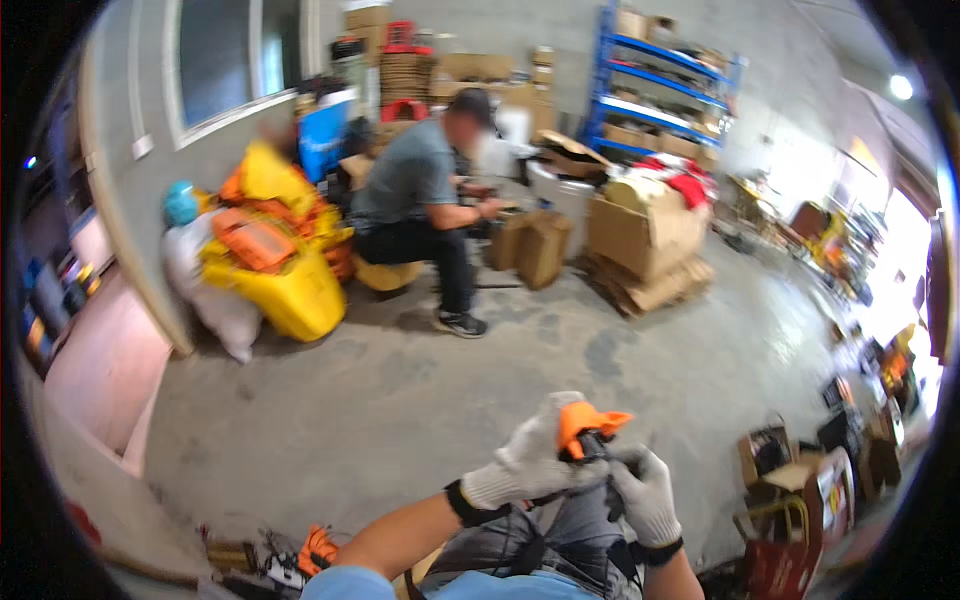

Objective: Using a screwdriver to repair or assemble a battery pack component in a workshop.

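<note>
An orange and black part [583, 424], perhaps from a power tool, is held up in front of my lap. My left hand [535, 450], in a white knit glove, is wrapped round its left side and underside. Close beside it on the right is my right hand [648, 492], gloved the same way, with its fingers curled in near the part's lower end. Something dark shows at those fingers, too small to name. Black bands circle both wrists. Beneath the hands are my grey trousers [500, 548].
A co-worker [410, 185] sits across the floor, hands together. Yellow and orange plastic housings [290, 285] are piled at left. Cardboard boxes [640, 235] stand beyond, before blue shelving [660, 88]. Near my right are a red tool cart [785, 545] and boxes; orange-black tools [318, 550] lie at lower left.
</note>
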Demonstrator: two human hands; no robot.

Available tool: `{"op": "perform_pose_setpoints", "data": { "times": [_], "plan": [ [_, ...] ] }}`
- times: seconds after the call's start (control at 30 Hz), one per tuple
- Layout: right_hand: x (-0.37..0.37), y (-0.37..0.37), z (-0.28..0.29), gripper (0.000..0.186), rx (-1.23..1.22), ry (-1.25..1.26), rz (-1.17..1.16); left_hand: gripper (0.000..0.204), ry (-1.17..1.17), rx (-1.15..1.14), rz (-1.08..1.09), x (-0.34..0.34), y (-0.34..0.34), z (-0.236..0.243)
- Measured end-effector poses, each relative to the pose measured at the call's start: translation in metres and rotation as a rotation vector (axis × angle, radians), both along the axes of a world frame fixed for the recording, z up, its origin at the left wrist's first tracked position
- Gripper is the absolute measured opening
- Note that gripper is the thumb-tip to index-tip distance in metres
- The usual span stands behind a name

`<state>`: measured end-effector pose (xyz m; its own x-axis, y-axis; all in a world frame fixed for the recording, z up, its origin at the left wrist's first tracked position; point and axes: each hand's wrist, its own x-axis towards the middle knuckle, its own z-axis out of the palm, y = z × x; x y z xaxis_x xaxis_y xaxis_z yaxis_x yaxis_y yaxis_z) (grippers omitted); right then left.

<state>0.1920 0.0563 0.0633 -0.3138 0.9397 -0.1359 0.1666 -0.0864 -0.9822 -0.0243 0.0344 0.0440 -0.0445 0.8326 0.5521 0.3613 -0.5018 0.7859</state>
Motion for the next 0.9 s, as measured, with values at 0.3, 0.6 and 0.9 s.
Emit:
{"op": "perform_pose_setpoints", "data": {
  "times": [0.3,0.6,0.9],
  "plan": [
    [0.004,0.000,-0.014,0.017,0.092,0.077,0.090,0.083,-0.208,-0.036,-0.048,-0.005,-0.027,0.012],
    [0.016,-0.003,0.016,0.020,0.323,0.211,-0.068,0.096,-0.147,-0.189,-0.020,0.004,-0.052,0.024],
    [0.027,-0.032,0.033,0.020,0.359,0.492,0.106,0.101,-0.085,-0.104,-0.018,0.025,-0.056,0.057]
  ]
}}
